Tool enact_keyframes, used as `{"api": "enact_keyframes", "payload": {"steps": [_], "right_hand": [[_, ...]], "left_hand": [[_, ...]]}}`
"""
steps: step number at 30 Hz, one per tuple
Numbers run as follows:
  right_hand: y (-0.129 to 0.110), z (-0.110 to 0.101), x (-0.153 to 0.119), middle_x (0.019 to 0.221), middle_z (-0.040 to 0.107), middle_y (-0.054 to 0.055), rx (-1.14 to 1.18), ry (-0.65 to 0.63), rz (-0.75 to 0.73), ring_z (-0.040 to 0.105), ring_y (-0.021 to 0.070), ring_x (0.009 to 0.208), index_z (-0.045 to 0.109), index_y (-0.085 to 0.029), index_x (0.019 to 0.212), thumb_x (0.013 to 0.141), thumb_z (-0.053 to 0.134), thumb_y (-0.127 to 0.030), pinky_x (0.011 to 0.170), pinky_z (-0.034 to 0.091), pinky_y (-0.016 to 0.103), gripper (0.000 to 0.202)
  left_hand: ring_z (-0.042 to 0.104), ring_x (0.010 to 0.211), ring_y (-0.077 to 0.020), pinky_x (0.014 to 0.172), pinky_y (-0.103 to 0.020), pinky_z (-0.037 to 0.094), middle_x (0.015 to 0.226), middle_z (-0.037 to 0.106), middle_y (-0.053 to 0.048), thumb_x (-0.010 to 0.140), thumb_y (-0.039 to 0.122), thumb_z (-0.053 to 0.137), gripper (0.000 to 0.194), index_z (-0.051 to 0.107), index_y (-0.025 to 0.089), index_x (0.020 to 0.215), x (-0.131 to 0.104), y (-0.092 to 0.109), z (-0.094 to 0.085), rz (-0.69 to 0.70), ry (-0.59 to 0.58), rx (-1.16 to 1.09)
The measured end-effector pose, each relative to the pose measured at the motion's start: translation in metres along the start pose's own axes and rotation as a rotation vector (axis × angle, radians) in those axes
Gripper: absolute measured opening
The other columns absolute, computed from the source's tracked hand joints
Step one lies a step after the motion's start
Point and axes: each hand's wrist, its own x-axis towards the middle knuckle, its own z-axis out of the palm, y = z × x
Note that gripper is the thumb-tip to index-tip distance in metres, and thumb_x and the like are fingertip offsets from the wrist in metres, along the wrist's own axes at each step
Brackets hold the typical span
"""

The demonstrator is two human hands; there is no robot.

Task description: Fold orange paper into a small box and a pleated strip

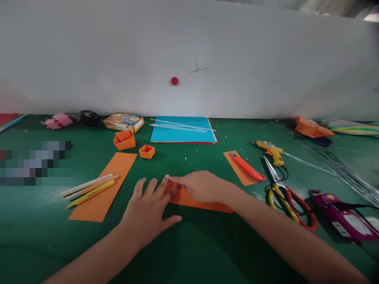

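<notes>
Paper [186,199]: orange, just below the frame's middle, lying on the green counter [189,246].
Long axis: left to right, dipping slightly toward lower right.
Left hand [148,209]: your fingers spread apart, forefinger at the paper's left end.
Right hand [204,187]: over the paper, your fingers pointing left to that end; whether they pinch, I cannot tell.
Nearer: neither; you touch it with both.

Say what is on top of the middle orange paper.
The right hand lies over the orange paper; the left hand is at its left end. The surface beneath them is hidden.
</notes>
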Motion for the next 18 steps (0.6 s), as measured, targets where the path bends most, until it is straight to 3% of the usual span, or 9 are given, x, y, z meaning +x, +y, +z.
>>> {"api": "enact_keyframes", "payload": {"steps": [7, 11, 18], "right_hand": [[0.003, 0.015, -0.01, 0.135, 0.068, 0.008, 0.06, 0.154, 0.072, 0.066, 0.026, 0.118, 0.056, -0.021, 0.144, 0.09, 0.045, -0.01, 0.089, 0.051, 0.034, 0.057], [0.013, 0.029, -0.025, 0.12, 0.074, 0.007, -0.043, 0.217, 0.142, 0.068, 0.0223, 0.107, 0.061, -0.023, 0.14, 0.091, 0.045, -0.01, 0.083, 0.051, 0.031, 0.053], [0.051, 0.064, -0.077, 0.089, 0.075, 0.007, -0.242, 0.397, 0.236, 0.067, 0.0179, 0.077, 0.072, -0.023, 0.126, 0.083, 0.052, -0.01, 0.063, 0.042, 0.026, 0.049]], "left_hand": [[0.05, 0.127, -0.0437, 0.109, -0.072, 0.029, 0.159, 0.041, -0.011, 0.091, 0.071, 0.047, 0.068, 0.062, 0.025, 0.138, 0.0, -0.001, 0.002, 0.025, 0.027, -0.002], [0.053, 0.125, -0.0436, 0.106, -0.073, 0.031, 0.157, 0.044, -0.013, 0.089, 0.066, 0.056, 0.072, 0.047, 0.03, 0.15, 0.0, -0.002, 0.006, 0.039, 0.08, -0.001], [0.035, 0.145, -0.0458, 0.111, -0.076, 0.021, 0.158, 0.043, -0.009, 0.088, 0.065, 0.058, 0.069, 0.047, 0.035, 0.149, 0.002, -0.003, 0.007, 0.013, 0.074, -0.078]]}}
